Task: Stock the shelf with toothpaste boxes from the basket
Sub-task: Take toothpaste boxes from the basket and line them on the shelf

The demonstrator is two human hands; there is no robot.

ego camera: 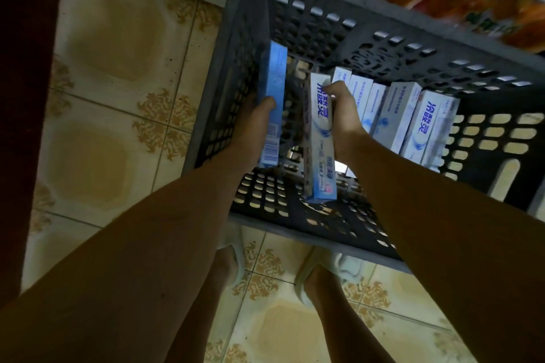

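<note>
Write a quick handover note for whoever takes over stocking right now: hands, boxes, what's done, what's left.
Left hand: grips a blue toothpaste box over the basket's left side.
Right hand: grips a white toothpaste box above the basket's middle.
Basket: dark grey, on the tiled floor; a row of white boxes stands along its right side.
Shelf: not in view, so what is already stocked cannot be told.
Left: carry these two boxes to the shelf, then come back for the row in the basket.

Matt grey perforated plastic basket (383, 47), glossy card toothpaste boxes (401, 118), glazed floor tiles (118, 68)
</note>
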